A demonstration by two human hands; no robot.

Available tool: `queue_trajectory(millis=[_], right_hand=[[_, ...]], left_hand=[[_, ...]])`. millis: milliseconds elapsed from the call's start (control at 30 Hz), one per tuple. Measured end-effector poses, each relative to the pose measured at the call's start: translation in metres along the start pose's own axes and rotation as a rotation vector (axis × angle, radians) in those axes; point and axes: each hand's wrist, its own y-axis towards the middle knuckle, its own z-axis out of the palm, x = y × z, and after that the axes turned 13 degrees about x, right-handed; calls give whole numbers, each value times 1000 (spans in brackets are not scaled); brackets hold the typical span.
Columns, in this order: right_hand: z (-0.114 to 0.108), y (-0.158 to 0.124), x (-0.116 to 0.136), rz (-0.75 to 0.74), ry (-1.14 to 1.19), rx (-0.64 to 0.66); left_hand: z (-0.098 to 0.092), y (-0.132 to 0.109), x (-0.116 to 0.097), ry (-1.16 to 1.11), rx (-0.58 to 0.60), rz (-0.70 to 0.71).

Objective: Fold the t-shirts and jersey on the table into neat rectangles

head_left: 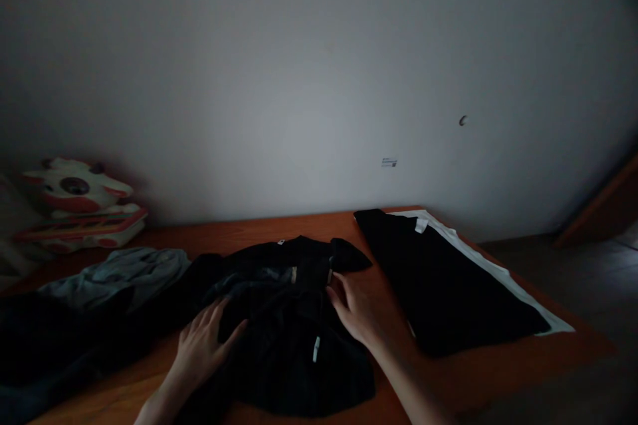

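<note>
A dark, crumpled black garment [294, 352] lies in front of me, with pale tags showing on it. My left hand [205, 339] rests on its left side, the thumb apart from the fingers. At the garment's right edge, beside a small pale label, my right hand [353, 305] has thumb and fingers pinched on the cloth. What kind of clothing it is does not show clearly in the dim light.
To the right, a folded black garment [438, 285] lies over a white cloth [561, 325] on the wooden table [259, 229]. On the left are a grey-blue cloth [144, 272], more dark clothing [64, 332] and a cow-shaped toy keyboard [84, 202]. A wall [299, 99] stands behind.
</note>
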Motion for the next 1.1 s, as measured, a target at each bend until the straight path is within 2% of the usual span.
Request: queue_trajectory(millis=[133, 233, 300, 400, 500, 667, 800, 933, 1033, 1100], right_hand=[[25, 22, -1, -7, -297, 145], [33, 43, -6, 42, -477, 165], [33, 60, -11, 41, -503, 155], [30, 87, -21, -6, -449, 117], [29, 107, -31, -46, -294, 19], [28, 117, -40, -64, 97, -210], [20, 103, -36, -41, 203, -214], [11, 78, -29, -60, 278, -124], [11, 59, -24, -96, 248, -17], [13, 50, -23, -126, 145, 41]], left_hand=[[20, 20, -5, 167, 105, 0], [25, 37, -4, 205, 95, -5], [26, 51, -5, 216, 78, -18], [25, 74, -9, 199, 72, -26], [25, 95, -11, 114, 55, -26], [26, 115, -8, -221, -93, -18], [18, 112, -6, -347, -175, -7], [3, 96, -1, -491, -240, -54], [-6, 76, 0, -572, -225, -47], [-8, 60, -4, -575, -127, 50]])
